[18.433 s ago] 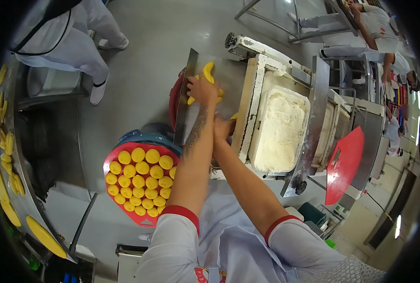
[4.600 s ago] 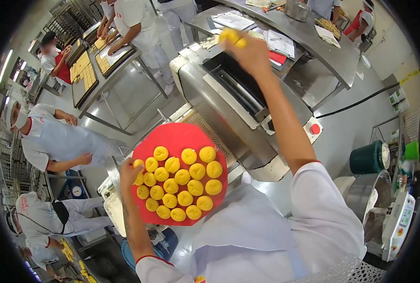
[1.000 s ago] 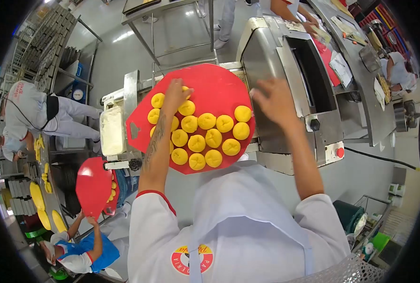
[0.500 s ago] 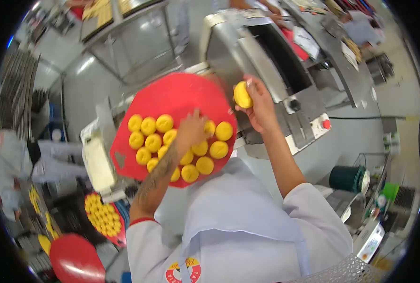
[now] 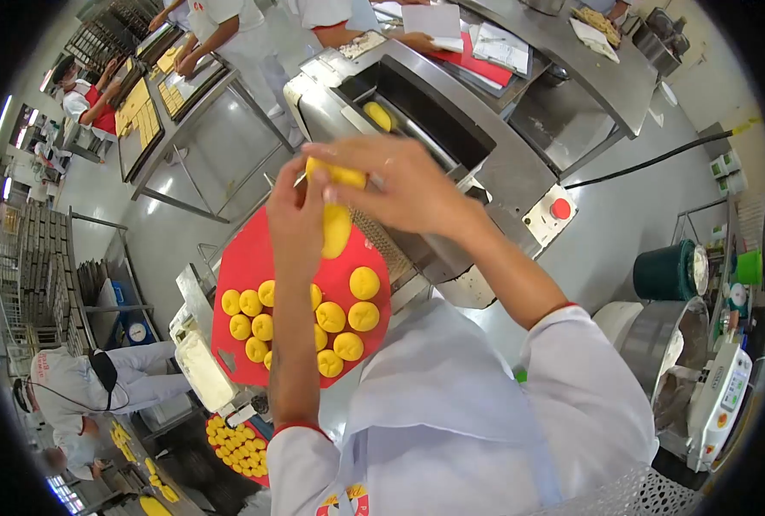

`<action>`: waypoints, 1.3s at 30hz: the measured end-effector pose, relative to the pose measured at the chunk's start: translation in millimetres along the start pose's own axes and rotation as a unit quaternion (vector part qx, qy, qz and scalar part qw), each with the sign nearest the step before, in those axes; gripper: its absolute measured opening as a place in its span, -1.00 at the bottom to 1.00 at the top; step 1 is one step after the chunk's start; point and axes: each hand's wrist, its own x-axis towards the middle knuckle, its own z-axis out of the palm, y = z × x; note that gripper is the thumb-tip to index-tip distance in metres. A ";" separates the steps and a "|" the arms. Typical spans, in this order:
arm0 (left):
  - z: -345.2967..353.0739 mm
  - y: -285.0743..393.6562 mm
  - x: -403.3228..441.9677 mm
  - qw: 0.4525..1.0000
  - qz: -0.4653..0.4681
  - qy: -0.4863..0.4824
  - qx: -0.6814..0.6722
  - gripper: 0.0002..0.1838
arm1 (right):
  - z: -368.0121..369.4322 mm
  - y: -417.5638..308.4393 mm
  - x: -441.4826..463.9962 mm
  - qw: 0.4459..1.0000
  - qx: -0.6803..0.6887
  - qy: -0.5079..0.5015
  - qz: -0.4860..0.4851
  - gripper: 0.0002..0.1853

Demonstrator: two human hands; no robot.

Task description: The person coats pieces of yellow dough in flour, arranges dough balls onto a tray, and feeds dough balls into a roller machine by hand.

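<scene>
My left hand (image 5: 296, 215) and my right hand (image 5: 400, 185) meet in front of the dough machine, both closed on a piece of yellow dough (image 5: 341, 175). Just below them a flattened, elongated yellow dough piece (image 5: 337, 232) hangs or lies over the red board's upper edge; its top is hidden by my fingers. Inside the dark opening of the metal dough machine (image 5: 438, 219) sits another yellow dough piece (image 5: 377, 115). Several round yellow dough balls (image 5: 331, 317) rest on the red board (image 5: 245, 249), some partly covered by my left forearm.
A red button (image 5: 560, 209) is on the machine's right end. Papers (image 5: 498, 47) lie on the bench behind it. A second board of dough pieces (image 5: 236, 447) stands lower left. Co-workers stand at a tray table (image 5: 172, 129) and at the left (image 5: 64, 387). A green bucket (image 5: 662, 271) is right.
My left hand has left the dough balls on the board and joined my right hand at the dough. A dough piece now shows in the machine's opening. The view has shifted.
</scene>
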 end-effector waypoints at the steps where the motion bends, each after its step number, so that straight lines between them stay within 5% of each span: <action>1: 6.0 5.9 -1.0 0.991 -0.061 -0.017 -0.116 -0.52 | -12.2 4.4 3.5 0.999 -0.019 0.044 -0.020 -0.53; 4: 13.5 -4.7 0.2 0.891 -0.190 -0.050 -0.408 -0.42 | -62.4 23.4 15.7 0.965 -0.085 0.241 -0.064 -0.63; 6: -4.8 -67.2 -4.5 0.818 -0.224 -0.056 -0.527 -0.39 | -85.4 46.0 5.9 0.964 -0.193 0.178 0.027 -0.61; 8: 1.2 -82.4 -10.3 0.800 -0.242 0.000 -0.549 -0.51 | -73.6 71.6 -14.4 0.902 -0.408 0.121 -0.070 -0.61; 10: 24.8 -88.7 -4.0 0.804 -0.204 0.030 -0.558 -0.56 | -56.4 68.7 -24.0 0.912 -0.385 0.086 -0.115 -0.62; 11: 41.7 -60.5 -4.1 0.828 -0.224 0.047 -0.511 -0.62 | -33.6 38.6 -24.5 0.958 -0.254 0.074 -0.108 -0.64; 14: 61.3 -14.3 -1.1 0.817 -0.139 -0.047 -0.557 -0.55 | -23.9 12.7 -8.1 0.988 -0.115 0.064 -0.087 -0.67; 16: 46.4 -24.7 -2.0 0.953 -0.060 0.003 -0.295 -0.52 | -35.7 30.3 21.4 0.975 -0.134 0.149 -0.099 -0.68; 18: 22.4 -67.8 -14.6 0.999 -0.005 -0.054 -0.007 -0.51 | -47.3 56.1 56.7 0.944 -0.205 0.229 -0.118 -0.73; 20: -3.4 -117.9 -46.9 0.944 0.049 -0.150 0.290 -0.49 | -53.8 96.4 69.4 0.930 -0.268 0.213 -0.137 -0.74; 22: -18.7 -165.8 -88.3 0.879 0.077 -0.236 0.408 -0.46 | -47.3 122.9 59.7 0.908 -0.364 0.163 -0.128 -0.73; 24: -27.5 -194.2 -109.5 0.892 0.065 -0.249 0.371 -0.42 | -21.0 58.6 27.5 0.965 -0.208 0.161 -0.018 -0.72; 26: -37.2 -188.3 -117.3 0.962 -0.023 -0.170 0.212 -0.46 | 22.5 28.0 -15.3 0.987 -0.108 0.082 0.083 -0.72; 28: -48.2 -163.7 -112.0 0.994 -0.102 -0.045 0.010 -0.56 | 71.7 36.1 -53.9 0.976 -0.104 -0.082 0.171 -0.56; 30: -85.1 -143.9 -99.8 0.967 -0.060 0.081 -0.234 -0.65 | 133.0 78.0 -112.6 0.938 -0.269 -0.178 0.127 -0.49; 34: -152.2 -131.4 -80.0 0.977 -0.138 -0.003 0.163 -0.64 | 182.5 82.7 -167.3 0.915 -0.281 -0.269 0.106 -0.51; 37: -146.1 -176.9 -82.7 0.887 0.075 -0.111 0.441 -0.59 | 171.5 88.3 -152.2 0.889 -0.170 -0.359 0.226 -0.54; 39: -137.6 -191.0 -97.2 0.848 0.035 -0.251 0.465 -0.53 | 159.1 79.8 -148.8 0.911 -0.156 -0.333 0.184 -0.55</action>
